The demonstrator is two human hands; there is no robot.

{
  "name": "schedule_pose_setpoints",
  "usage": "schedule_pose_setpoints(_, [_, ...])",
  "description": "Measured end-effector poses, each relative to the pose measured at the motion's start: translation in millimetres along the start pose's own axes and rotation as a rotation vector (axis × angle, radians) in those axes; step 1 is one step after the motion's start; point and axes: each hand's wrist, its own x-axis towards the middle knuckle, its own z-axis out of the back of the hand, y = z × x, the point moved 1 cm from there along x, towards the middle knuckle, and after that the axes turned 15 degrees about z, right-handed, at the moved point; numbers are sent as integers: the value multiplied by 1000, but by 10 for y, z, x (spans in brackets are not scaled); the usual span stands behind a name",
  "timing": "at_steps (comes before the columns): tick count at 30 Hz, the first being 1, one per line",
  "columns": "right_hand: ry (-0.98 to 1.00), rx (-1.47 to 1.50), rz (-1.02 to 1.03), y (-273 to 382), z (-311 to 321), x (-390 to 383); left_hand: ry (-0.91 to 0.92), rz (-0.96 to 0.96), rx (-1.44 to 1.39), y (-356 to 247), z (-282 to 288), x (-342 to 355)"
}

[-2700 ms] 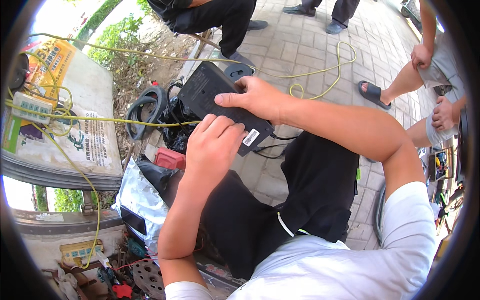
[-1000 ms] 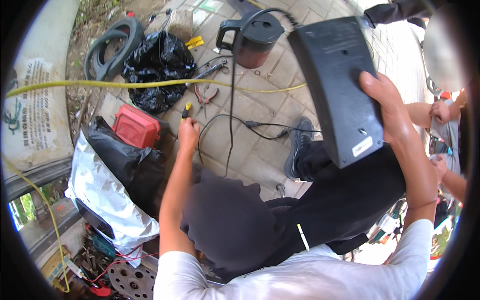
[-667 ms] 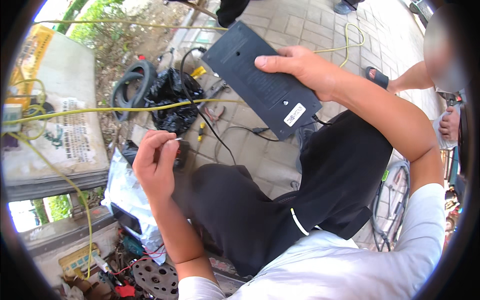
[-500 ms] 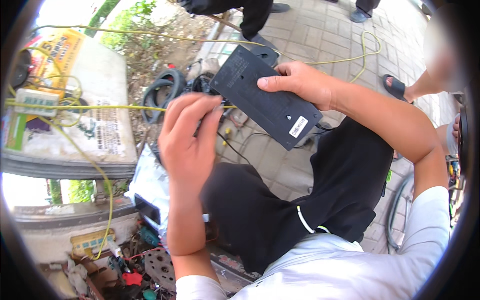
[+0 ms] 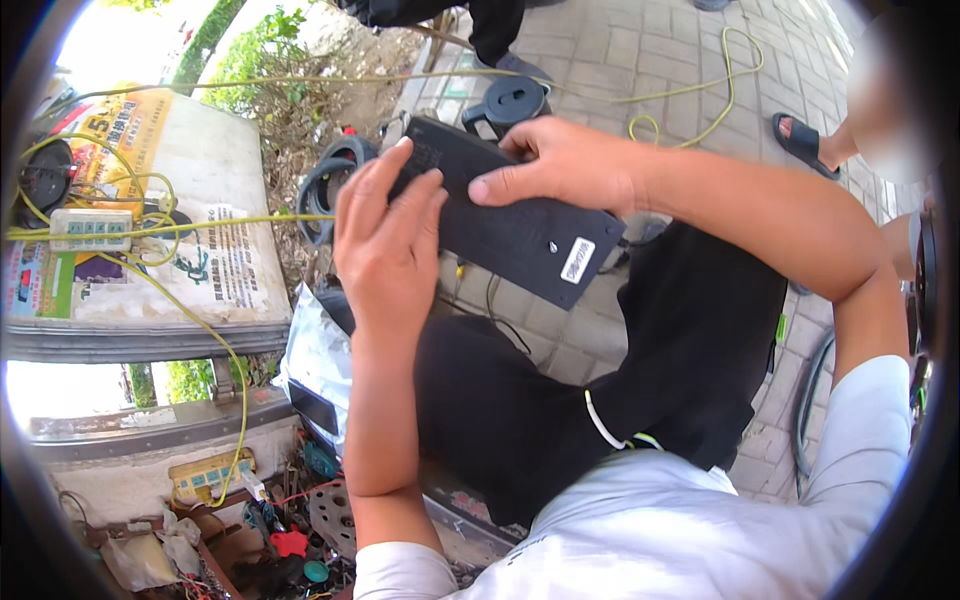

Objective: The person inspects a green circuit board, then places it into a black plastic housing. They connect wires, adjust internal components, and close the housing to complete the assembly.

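Observation:
A flat black rectangular case point(image 5: 520, 235), which looks like a battery charger, is tilted above my lap. It has small screw holes and a white label near its lower right end. My right hand point(image 5: 560, 170) grips its upper edge, thumb on the broad face and the other fingers hidden behind. My left hand point(image 5: 385, 235) is at the case's left end, fingers stretched and slightly apart, overlapping that edge; whether they press on it I cannot tell.
A black lidded jug point(image 5: 510, 100) and black tyres point(image 5: 330, 185) stand beyond the case. At left, a table point(image 5: 235, 180) bears a power strip point(image 5: 90, 229) with yellow cords. An open toolbox of clutter lies below, with a red knob point(image 5: 289, 542). A sandalled person is at right.
My left hand has opened from a pinch and moved onto the case's left end. The case has shifted slightly left and down in view, and the jug shows more fully.

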Motion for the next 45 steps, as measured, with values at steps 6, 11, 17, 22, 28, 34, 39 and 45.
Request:
schedule_pose_setpoints(6, [-61,164,-23,20,83,-11,238,13,322,-125,59,-14])
schedule_pose_setpoints(11, [-58,193,-17,-55,158,22,192,283,-301,326,94,-89])
schedule_pose_setpoints(17, [-133,165,-95,83,286,-121,544,1132,-833,1758,-511,-993])
schedule_pose_setpoints(22, [-257,62,-139,43,332,-119,651,1346,-445,2466,-1851,-2508])
schedule_pose_setpoints(28, [-374,-101,-250,-42,373,-83,556,1006,250,2953,-2511,-2961])
schedule_pose_setpoints(34, [-497,-67,-298,-78,293,12,748,1163,206,3133,-2852,-2950])
schedule_pose_setpoints(39, [-317,3,-305,-36,184,215,342,1077,71,3239,-2734,-3219])
schedule_pose_setpoints(45, [-269,230,-279,30,209,95,80,1513,-1008,2109,-1471,-1943])
